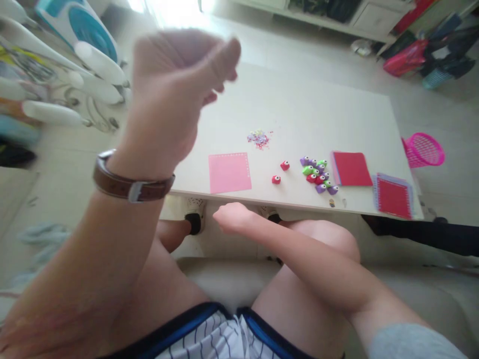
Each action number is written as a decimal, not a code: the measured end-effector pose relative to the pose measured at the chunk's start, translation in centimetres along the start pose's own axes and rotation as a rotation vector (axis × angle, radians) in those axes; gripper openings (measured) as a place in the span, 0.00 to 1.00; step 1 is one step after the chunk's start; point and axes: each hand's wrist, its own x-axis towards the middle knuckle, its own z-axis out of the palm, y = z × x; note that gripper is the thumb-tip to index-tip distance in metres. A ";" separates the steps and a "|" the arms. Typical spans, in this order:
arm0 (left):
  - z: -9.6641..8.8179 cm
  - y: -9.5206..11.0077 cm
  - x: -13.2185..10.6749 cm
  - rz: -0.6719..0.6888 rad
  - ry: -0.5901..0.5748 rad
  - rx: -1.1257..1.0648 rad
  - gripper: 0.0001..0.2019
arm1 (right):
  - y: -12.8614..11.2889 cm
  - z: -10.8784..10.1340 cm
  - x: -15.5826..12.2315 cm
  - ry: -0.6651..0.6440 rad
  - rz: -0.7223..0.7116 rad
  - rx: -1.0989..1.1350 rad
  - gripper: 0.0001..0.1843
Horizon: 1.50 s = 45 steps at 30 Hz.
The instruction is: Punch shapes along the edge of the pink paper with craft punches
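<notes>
My left hand [179, 85], with a brown-strapped watch [134, 187] on its wrist, is raised close to the camera. Its fingers are curled with the thumb over them, slightly blurred, and nothing shows in them. My right hand [234, 218] is closed in a fist just below the table's front edge, touching nothing on the table. Nearest to it lies a pink paper square [229, 173] with small holes along its top and right edges. Two small red pieces with white eyes, one red piece [276, 179] and another red piece [285, 165], stand to its right.
Paper confetti [259, 138] lies on the white table [318, 109]. Further right are a cluster of purple, green and red eyed pieces [318, 172], a red paper stack [352, 168] and perforated red sheets [394, 196]. A pink basket [425, 149] stands beyond the right edge.
</notes>
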 end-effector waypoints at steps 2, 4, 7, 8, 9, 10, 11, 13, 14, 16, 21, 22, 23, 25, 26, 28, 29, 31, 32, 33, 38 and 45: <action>1.1 0.7 0.8 0.041 0.087 -0.057 0.24 | 2.0 -0.7 -1.0 0.070 0.049 0.005 0.15; 3.1 -0.3 0.2 0.018 0.001 0.004 0.17 | 4.2 -1.5 -2.4 0.176 0.094 0.025 0.16; 6.9 -4.3 -1.6 -0.014 -0.141 0.215 0.15 | 7.6 -2.7 -4.9 0.303 0.209 0.102 0.16; 7.9 -5.9 -2.0 -0.029 -0.209 0.279 0.15 | 8.9 -3.0 -5.7 0.354 0.265 0.141 0.15; 8.8 -7.4 -2.4 -0.037 -0.276 0.346 0.14 | 10.2 -3.3 -6.5 0.403 0.314 0.171 0.15; 9.4 -8.7 -2.6 -0.021 -0.350 0.412 0.14 | 11.6 -3.4 -7.3 0.460 0.382 0.202 0.15; 9.8 -9.6 -2.8 0.008 -0.426 0.460 0.14 | 13.0 -3.5 -8.1 0.513 0.470 0.232 0.15; 10.0 -10.7 -2.7 0.027 -0.517 0.504 0.16 | 15.9 -3.4 -9.4 0.628 0.643 0.271 0.16; 10.0 -10.9 -2.5 0.033 -0.542 0.509 0.17 | 17.3 -3.2 -9.9 0.686 0.738 0.271 0.16; 10.2 -11.0 -2.1 0.043 -0.558 0.506 0.19 | 19.6 -2.6 -10.7 0.743 0.916 0.282 0.21; 11.7 -11.7 -2.0 0.079 -0.566 0.489 0.21 | 22.4 -1.2 -10.7 0.597 1.037 0.341 0.25; 12.0 -11.9 -2.2 0.090 -0.567 0.496 0.22 | 22.6 -1.0 -10.5 0.578 1.023 0.346 0.26; 12.3 -12.1 -2.6 0.101 -0.565 0.505 0.23 | 22.7 -0.9 -10.2 0.567 1.006 0.346 0.26; 12.7 -12.3 -3.4 0.125 -0.560 0.521 0.25 | 22.8 -1.0 -9.7 0.563 0.965 0.328 0.26; 12.8 -12.3 -3.9 0.133 -0.558 0.524 0.25 | 22.7 -1.1 -9.6 0.561 0.940 0.314 0.25; 12.8 -12.1 -4.7 0.130 -0.558 0.531 0.24 | 22.5 -1.4 -9.4 0.544 0.888 0.294 0.23; 12.8 -12.0 -5.1 0.120 -0.557 0.539 0.24 | 22.4 -1.5 -9.4 0.523 0.871 0.296 0.21; 12.8 -11.7 -5.8 0.084 -0.548 0.567 0.23 | 22.2 -1.6 -9.3 0.472 0.861 0.311 0.18; 12.8 -11.5 -6.0 0.063 -0.539 0.583 0.23 | 22.2 -1.5 -9.2 0.453 0.864 0.309 0.16; 12.8 -11.4 -6.2 0.046 -0.530 0.596 0.22 | 22.2 -1.4 -9.0 0.438 0.867 0.297 0.15; 12.7 -11.0 -6.8 0.005 -0.502 0.594 0.19 | 22.5 -0.9 -8.2 0.400 0.874 0.213 0.14; 12.6 -11.0 -6.4 -0.026 -0.485 0.492 0.16 | 21.0 -2.6 -8.7 0.720 0.843 0.167 0.12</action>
